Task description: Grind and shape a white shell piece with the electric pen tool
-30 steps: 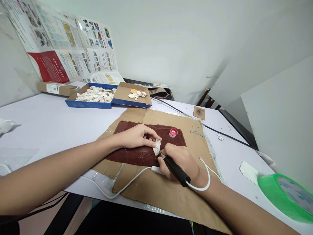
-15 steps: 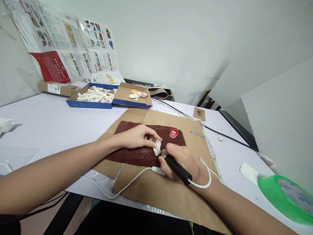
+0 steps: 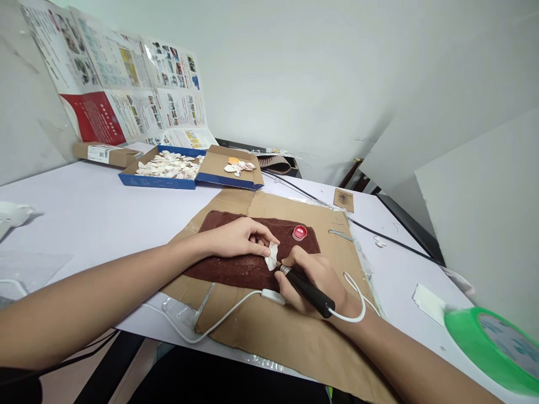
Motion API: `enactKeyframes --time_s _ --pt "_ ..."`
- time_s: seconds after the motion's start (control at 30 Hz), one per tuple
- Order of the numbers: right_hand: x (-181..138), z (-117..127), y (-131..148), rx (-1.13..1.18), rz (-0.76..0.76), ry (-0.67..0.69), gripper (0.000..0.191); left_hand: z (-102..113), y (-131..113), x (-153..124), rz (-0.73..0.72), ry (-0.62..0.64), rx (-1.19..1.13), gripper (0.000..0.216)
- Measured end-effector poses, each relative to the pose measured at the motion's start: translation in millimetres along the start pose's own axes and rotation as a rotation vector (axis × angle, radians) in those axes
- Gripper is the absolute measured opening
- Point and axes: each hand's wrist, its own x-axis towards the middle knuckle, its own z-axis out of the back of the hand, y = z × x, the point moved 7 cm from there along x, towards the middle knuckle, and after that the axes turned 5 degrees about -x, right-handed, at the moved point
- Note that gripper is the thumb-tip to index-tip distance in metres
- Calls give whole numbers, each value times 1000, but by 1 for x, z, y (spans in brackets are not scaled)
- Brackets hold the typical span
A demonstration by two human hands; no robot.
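Note:
Between the thumb and fingers of my left hand [image 3: 244, 238] is a small white shell [image 3: 272, 257], pinched over a dark brown cloth [image 3: 236, 271]. My right hand [image 3: 315, 275] is closed around a black pen-shaped electric rotary tool [image 3: 309, 293] with a white cord. Its thin metal tip meets or nearly meets the shell; which of the two I cannot tell. A small round container with a red top [image 3: 299, 233] stands on the cloth, beyond my right hand.
Cardboard [image 3: 295, 342] lies beneath the cloth, with tweezers [image 3: 340, 234] on its right side. A blue box [image 3: 158, 180] of white shells stands at the back left, more shells on its lid [image 3: 214, 163]. Green tape [image 3: 475, 342] sits at the right; a white cord [image 3: 223, 324] crosses in front.
The whole view has shifted slightly. Both hands keep their hold, and the tool's tip has drawn a little towards the shell's right edge.

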Motion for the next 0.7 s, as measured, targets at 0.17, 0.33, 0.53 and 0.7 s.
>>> enactKeyframes --time_s 0.17,0.33,0.53,0.7 --pt "-1 4 -2 47 -15 -27 12 0 1 0 5 0 -4 41" --pt "-1 9 -11 135 -142 -29 12 2 0 0 -3 0 43 39" --pt "3 20 -5 134 -82 -44 8 1 2 0 -14 16 57 40" --pt "3 21 -1 96 -50 -72 9 1 0 1 -24 6 50 38"
